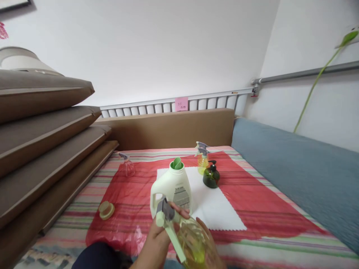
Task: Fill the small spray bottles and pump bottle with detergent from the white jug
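Note:
A clear spray bottle [193, 244] with yellow liquid in its lower part tilts close in front of me, its grey and pale-green trigger head pointing up and left. My left hand [161, 233] is closed round the neck just under that head. Round the far side of the bottle's body wraps my right hand [210, 244], partly seen through the plastic. Directly behind stands a pale-green detergent jug [172, 183], uncapped, with a green spout showing in its mouth. Its lower part is hidden by the bottle and my left hand.
A dark green pump bottle [211, 176] and yellow-filled spray bottles [202, 164] stand on and beside a white cloth [209, 209]. On the red sheet [126, 201] are a clear spray bottle [129, 168] and a cream cap [106, 210]. Cushions [47, 119] are stacked at left.

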`<state>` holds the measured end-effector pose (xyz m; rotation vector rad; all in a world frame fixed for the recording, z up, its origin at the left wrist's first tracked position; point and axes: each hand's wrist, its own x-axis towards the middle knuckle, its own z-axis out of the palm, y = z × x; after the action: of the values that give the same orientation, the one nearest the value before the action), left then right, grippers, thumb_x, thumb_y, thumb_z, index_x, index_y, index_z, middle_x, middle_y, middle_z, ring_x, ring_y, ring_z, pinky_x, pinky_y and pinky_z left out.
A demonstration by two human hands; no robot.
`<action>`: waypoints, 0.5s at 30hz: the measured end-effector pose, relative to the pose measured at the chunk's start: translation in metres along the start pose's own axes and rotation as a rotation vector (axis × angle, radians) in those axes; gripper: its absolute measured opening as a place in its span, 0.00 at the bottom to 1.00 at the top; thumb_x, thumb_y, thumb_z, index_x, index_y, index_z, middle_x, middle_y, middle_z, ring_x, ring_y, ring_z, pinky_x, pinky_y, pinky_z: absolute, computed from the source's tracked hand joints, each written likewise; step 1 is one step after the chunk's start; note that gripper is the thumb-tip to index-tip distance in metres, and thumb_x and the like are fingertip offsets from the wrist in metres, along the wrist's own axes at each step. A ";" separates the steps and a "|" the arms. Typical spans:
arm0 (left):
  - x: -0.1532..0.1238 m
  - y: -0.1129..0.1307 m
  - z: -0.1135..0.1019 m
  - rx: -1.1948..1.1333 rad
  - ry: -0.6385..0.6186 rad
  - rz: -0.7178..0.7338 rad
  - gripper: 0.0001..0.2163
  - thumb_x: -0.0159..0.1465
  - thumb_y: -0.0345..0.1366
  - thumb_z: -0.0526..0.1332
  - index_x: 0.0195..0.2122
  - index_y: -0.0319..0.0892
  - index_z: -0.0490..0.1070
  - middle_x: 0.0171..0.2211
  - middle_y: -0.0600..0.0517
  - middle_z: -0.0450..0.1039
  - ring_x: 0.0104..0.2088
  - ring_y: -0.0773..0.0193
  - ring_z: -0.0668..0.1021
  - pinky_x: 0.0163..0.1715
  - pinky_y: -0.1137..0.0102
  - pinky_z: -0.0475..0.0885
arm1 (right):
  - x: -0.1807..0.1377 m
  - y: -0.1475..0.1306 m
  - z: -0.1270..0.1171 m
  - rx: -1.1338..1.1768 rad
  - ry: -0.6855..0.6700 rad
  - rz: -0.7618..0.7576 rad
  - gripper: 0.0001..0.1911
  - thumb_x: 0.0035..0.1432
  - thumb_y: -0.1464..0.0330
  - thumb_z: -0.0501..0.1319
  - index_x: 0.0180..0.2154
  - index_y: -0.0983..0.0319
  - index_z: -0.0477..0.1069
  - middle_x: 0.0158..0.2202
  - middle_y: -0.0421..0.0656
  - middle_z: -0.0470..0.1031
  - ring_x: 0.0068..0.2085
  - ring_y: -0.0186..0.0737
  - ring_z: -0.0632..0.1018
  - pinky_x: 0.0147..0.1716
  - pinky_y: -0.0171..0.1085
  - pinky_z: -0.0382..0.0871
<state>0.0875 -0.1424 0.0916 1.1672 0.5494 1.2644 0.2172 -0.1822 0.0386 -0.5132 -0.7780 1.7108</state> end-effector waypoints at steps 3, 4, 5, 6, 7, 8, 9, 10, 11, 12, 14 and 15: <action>-0.001 0.000 0.001 0.031 -0.031 0.022 0.08 0.55 0.36 0.64 0.35 0.42 0.71 0.36 0.47 0.74 0.46 0.52 0.73 0.51 0.57 0.63 | -0.003 0.004 0.000 0.046 0.027 0.032 0.26 0.47 0.48 0.60 0.46 0.52 0.70 0.50 0.43 0.74 0.53 0.53 0.72 0.46 0.53 0.70; -0.002 0.002 0.001 0.054 -0.044 0.018 0.08 0.55 0.36 0.64 0.35 0.42 0.71 0.36 0.47 0.75 0.46 0.51 0.73 0.50 0.57 0.64 | -0.003 0.005 -0.001 0.069 0.049 0.024 0.26 0.47 0.48 0.60 0.46 0.53 0.70 0.51 0.44 0.73 0.54 0.52 0.71 0.48 0.53 0.68; -0.003 0.005 0.001 0.072 -0.048 0.011 0.08 0.56 0.37 0.63 0.36 0.42 0.71 0.36 0.46 0.75 0.46 0.51 0.73 0.51 0.57 0.64 | -0.002 0.005 -0.002 0.090 0.073 0.007 0.27 0.46 0.49 0.62 0.47 0.53 0.70 0.53 0.43 0.71 0.55 0.51 0.70 0.50 0.52 0.66; -0.004 0.009 0.002 0.082 -0.039 0.010 0.08 0.57 0.38 0.62 0.36 0.42 0.71 0.36 0.46 0.75 0.46 0.51 0.73 0.51 0.56 0.63 | -0.002 0.006 -0.004 0.108 0.095 -0.017 0.29 0.43 0.51 0.66 0.47 0.52 0.69 0.54 0.42 0.70 0.56 0.50 0.69 0.52 0.51 0.65; -0.005 0.012 0.002 0.090 -0.029 0.004 0.09 0.58 0.39 0.61 0.37 0.42 0.71 0.35 0.46 0.75 0.46 0.51 0.73 0.51 0.56 0.63 | -0.002 0.007 -0.005 0.121 0.109 -0.041 0.32 0.38 0.54 0.70 0.48 0.50 0.69 0.55 0.40 0.69 0.56 0.50 0.68 0.53 0.50 0.64; -0.006 0.014 0.004 0.095 -0.018 0.000 0.09 0.58 0.41 0.61 0.37 0.42 0.71 0.35 0.46 0.75 0.46 0.51 0.74 0.52 0.55 0.62 | -0.002 0.007 -0.007 0.128 0.114 -0.056 0.35 0.35 0.55 0.72 0.48 0.48 0.68 0.55 0.40 0.69 0.56 0.50 0.69 0.53 0.50 0.64; -0.007 0.016 0.005 0.097 -0.012 -0.007 0.10 0.58 0.42 0.61 0.37 0.42 0.71 0.35 0.45 0.75 0.46 0.50 0.74 0.52 0.55 0.63 | -0.002 0.007 -0.009 0.140 0.095 -0.031 0.36 0.33 0.53 0.72 0.48 0.48 0.68 0.54 0.40 0.70 0.55 0.51 0.70 0.51 0.52 0.65; -0.007 0.017 0.006 0.093 -0.012 -0.018 0.11 0.58 0.42 0.61 0.37 0.43 0.71 0.34 0.45 0.76 0.46 0.50 0.74 0.51 0.55 0.63 | -0.002 0.008 -0.009 0.161 0.063 0.019 0.35 0.34 0.48 0.70 0.47 0.49 0.69 0.53 0.42 0.72 0.53 0.53 0.71 0.49 0.54 0.66; -0.007 0.018 0.006 0.085 -0.016 -0.030 0.11 0.57 0.43 0.62 0.37 0.43 0.71 0.34 0.46 0.76 0.46 0.49 0.74 0.51 0.54 0.63 | -0.002 0.008 -0.009 0.187 0.030 0.076 0.35 0.37 0.43 0.65 0.47 0.52 0.70 0.52 0.46 0.73 0.51 0.54 0.73 0.48 0.55 0.66; -0.007 0.017 0.006 0.074 -0.017 -0.038 0.11 0.56 0.43 0.62 0.37 0.43 0.71 0.34 0.46 0.76 0.46 0.49 0.74 0.51 0.54 0.63 | -0.002 0.007 -0.009 0.213 -0.001 0.124 0.35 0.41 0.40 0.59 0.46 0.55 0.72 0.50 0.48 0.74 0.50 0.55 0.74 0.48 0.56 0.66; -0.007 0.016 0.006 0.047 0.009 -0.015 0.11 0.55 0.43 0.63 0.37 0.45 0.71 0.35 0.47 0.76 0.46 0.50 0.74 0.51 0.55 0.63 | -0.002 0.006 -0.007 0.248 -0.022 0.130 0.33 0.43 0.42 0.60 0.45 0.56 0.72 0.49 0.48 0.75 0.49 0.53 0.75 0.50 0.55 0.63; -0.007 0.016 0.005 0.036 0.026 0.003 0.11 0.55 0.42 0.64 0.37 0.45 0.71 0.35 0.48 0.76 0.47 0.50 0.74 0.52 0.55 0.63 | -0.002 0.006 -0.006 0.256 -0.010 0.077 0.31 0.40 0.47 0.66 0.45 0.54 0.72 0.50 0.46 0.75 0.51 0.52 0.74 0.52 0.53 0.61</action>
<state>0.0831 -0.1527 0.1060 1.1831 0.5926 1.2782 0.2178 -0.1833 0.0305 -0.3622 -0.5409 1.8535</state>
